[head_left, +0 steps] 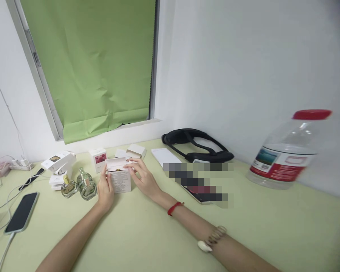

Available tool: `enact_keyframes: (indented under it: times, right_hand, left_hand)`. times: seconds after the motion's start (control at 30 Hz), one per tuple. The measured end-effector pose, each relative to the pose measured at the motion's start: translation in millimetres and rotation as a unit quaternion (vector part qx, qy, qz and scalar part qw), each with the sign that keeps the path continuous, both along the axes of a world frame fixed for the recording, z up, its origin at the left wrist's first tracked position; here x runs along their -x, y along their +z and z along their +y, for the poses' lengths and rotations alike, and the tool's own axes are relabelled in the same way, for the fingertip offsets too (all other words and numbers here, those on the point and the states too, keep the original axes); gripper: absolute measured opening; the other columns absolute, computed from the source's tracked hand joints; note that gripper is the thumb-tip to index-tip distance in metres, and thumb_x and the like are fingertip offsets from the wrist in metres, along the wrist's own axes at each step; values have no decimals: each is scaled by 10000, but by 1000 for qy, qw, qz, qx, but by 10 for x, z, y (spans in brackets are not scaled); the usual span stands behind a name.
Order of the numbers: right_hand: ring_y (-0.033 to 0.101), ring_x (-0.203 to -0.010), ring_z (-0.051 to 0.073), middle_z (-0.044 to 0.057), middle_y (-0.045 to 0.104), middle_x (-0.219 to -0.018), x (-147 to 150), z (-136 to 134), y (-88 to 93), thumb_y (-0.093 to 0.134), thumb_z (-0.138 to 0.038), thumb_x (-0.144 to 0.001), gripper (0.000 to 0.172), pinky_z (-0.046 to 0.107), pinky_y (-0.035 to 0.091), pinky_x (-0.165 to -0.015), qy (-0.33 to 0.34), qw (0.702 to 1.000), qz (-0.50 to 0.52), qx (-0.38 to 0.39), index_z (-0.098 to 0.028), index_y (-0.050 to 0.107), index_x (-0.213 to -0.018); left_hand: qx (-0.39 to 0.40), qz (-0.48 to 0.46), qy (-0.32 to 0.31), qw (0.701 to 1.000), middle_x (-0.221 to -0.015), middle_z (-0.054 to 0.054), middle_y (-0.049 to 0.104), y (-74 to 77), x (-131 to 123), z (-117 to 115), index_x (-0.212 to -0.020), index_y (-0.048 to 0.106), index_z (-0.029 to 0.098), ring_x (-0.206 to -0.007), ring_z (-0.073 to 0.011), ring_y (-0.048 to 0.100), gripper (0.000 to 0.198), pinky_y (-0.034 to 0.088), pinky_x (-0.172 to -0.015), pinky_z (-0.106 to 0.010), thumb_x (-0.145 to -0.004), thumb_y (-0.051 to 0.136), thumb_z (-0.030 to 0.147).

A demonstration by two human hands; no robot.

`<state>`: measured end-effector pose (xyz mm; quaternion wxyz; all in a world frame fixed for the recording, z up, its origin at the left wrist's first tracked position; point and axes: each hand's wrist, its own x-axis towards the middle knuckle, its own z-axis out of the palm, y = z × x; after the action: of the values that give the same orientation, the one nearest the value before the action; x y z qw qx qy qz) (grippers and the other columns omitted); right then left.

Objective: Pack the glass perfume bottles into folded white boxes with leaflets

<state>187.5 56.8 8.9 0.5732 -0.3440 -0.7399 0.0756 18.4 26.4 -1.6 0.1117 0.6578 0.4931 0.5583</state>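
Observation:
A small white carton (121, 182) with printed text on its front stands upright on the table, its top flap raised. Something gold shows in its opening. My left hand (105, 189) is wrapped round the carton's left side. At the upper right edge and flap, the fingers of my right hand (143, 179) take hold of it, bent and close together. Just left of my left hand stand several glass perfume bottles (87, 190), one with a gold cap (66, 179).
White cartons (56, 162) are piled at the left; another with a red picture (98, 159) stands behind. More open cartons (136, 151) lie behind my right hand. A charging phone (22, 213), black headset (198, 145), white box (164, 156) and large red-capped bottle (283, 158) surround the work area.

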Motion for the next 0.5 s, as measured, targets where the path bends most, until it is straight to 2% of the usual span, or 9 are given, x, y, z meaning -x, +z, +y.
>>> enact_keyframes:
  times: [0.1,0.27,0.4,0.5]
  right_hand:
    - [590,-1068,245,108,506,-1184,7,-15,20,395,-340,-975,297,399,540,-873,-26,999,-7,-25,-228,669,-950]
    - [582,-1064,259,114,526,-1122,1,-33,50,463,-285,-937,230,414,538,-870,-38,996,-11,-79,-222,683,-926]
    - [610,-942,247,86,612,-952,3,-70,69,462,-238,-916,228,435,528,-863,-31,994,-45,-90,-243,683,-973]
    - [615,-948,253,79,651,-943,23,-112,88,474,-227,-896,218,446,516,-876,-23,995,-44,-89,-237,649,-1024]
  left_hand:
    - [-3,5,3,1000,-1299,-154,590,10,4,-5,-1412,351,153,-1123,-220,617,501,489,-935,-365,-996,284,424]
    - [-26,62,4,998,-1262,-117,598,36,14,-7,-1209,536,188,-1121,-208,604,340,499,-914,-354,-982,304,292]
    - [-58,92,6,994,-1323,-131,524,39,24,-4,-1212,549,193,-1141,-212,585,340,516,-884,-351,-954,327,196]
    - [-72,129,36,988,-1351,-158,467,21,31,-9,-1214,576,187,-1162,-241,566,381,525,-867,-366,-901,371,116]
